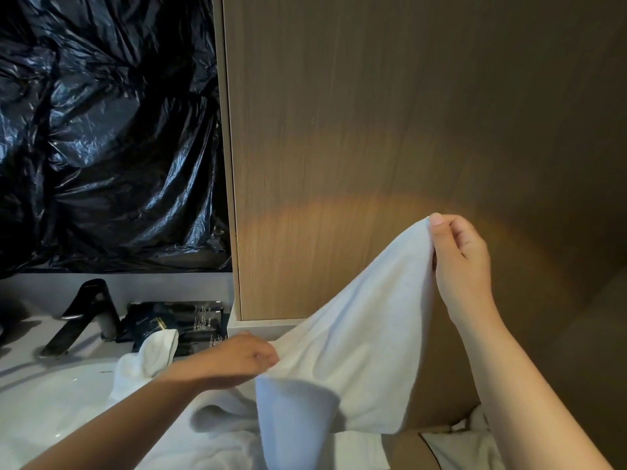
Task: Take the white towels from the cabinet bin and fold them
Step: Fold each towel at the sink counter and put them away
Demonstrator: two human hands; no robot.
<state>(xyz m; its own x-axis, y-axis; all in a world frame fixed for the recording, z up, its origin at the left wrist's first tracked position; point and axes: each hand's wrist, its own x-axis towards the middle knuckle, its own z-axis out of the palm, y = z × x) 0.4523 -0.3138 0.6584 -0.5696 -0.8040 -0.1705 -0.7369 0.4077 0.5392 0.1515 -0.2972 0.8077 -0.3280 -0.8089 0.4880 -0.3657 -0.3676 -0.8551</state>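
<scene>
A white washstand with a round sink (51,405) lies left of the wooden cabinet panel (373,130), in dim warm light; nearest, below the panel's foot, a rumpled heap of white towels (220,435) covers the counter edge, and another white cloth (464,447) shows low to the panel's right; in front of the panel one white towel (356,351) hangs stretched on a slant between both hands; the left hand (244,357), low and just left of the panel's bottom corner, has its fingers curled together, gripping the towel's lower edge; the right hand (461,262), higher and against the panel's face, pinches the upper corner between thumb and forefinger, the other fingers loosely bent; farther, left of the panel, a small white cloth (149,357) lies beside black packets (190,320) and a black faucet (84,317); above these, crinkled black plastic sheeting (101,130) fills the wall.
</scene>
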